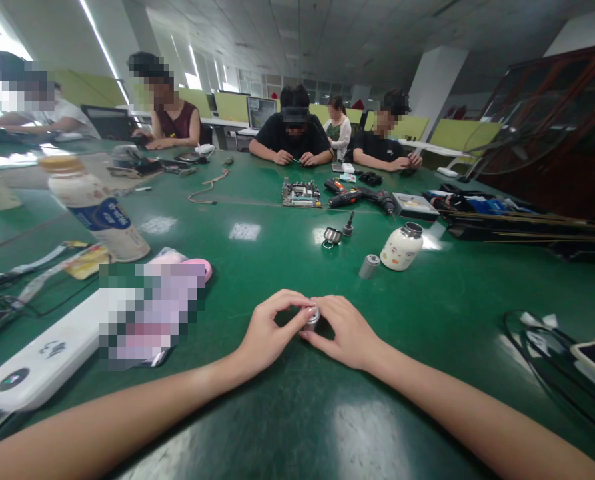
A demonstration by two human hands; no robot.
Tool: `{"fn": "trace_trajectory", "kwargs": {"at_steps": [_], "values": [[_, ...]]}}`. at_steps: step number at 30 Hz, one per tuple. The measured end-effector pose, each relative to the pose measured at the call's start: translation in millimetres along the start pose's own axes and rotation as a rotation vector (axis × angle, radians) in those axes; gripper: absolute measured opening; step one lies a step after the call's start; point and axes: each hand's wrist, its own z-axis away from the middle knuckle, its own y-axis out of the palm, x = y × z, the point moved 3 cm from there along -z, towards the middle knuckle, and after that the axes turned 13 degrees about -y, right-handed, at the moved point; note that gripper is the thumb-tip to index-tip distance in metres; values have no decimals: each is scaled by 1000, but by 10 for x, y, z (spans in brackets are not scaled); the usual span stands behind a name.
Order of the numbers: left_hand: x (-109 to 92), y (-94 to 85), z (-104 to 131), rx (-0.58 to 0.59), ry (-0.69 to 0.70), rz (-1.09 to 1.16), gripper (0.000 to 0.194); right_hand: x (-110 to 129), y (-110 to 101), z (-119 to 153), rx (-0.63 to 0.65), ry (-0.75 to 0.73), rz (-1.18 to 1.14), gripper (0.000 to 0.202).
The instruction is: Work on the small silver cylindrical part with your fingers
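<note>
Between both hands, at the middle of the green table (257, 267), is a small silver metal cylinder (312, 321). The thumb and fingers of my left hand (280, 327) close on it from the left. From the right, my right hand (344, 330) curls its fingers and thumb around it. Fingers cover part of the cylinder. A similar grey cylinder (370, 267) stands beyond my right hand, beside a white patterned flask (402, 247) with an uncapped metal mouth. Farther back lie a silver cap with a ring (332, 237) and a small dark stopper-like part (348, 225).
A drink bottle (94, 210), a phone-like item in a pinkish case (162, 307) and a long white device (52, 347) occupy the left. Black cables (537, 353) lie right. Beyond are a circuit board (301, 194), power drills (352, 195) and several seated people.
</note>
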Motion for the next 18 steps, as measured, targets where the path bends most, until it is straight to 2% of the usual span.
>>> {"fn": "trace_trajectory", "kwargs": {"at_steps": [10, 18], "values": [[0, -6, 11, 54, 11, -75, 18, -9, 0, -5, -12, -3, 21, 29], [-44, 28, 55, 132, 9, -148, 25, 19, -77, -9, -106, 45, -80, 29]]}}
